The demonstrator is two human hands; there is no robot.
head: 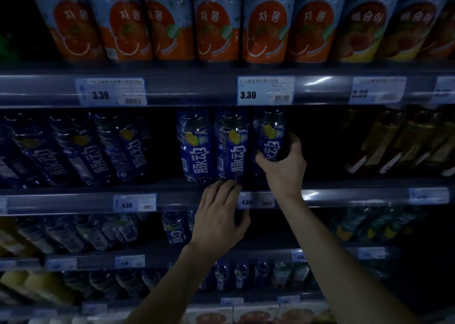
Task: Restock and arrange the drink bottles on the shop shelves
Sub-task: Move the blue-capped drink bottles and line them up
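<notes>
— Where are our hands?
— Nearest, our left hand (219, 215) touches the shelf edge (187, 199), fingers apart. Farther in, our right hand (283, 166) has fingers clamped round the blue bottle (269, 136), upright on that shelf beside two others (194, 148).

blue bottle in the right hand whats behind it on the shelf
Nothing can be made out: the blue bottle and right hand cover that spot. Only a dark gap shows to its right.
</notes>
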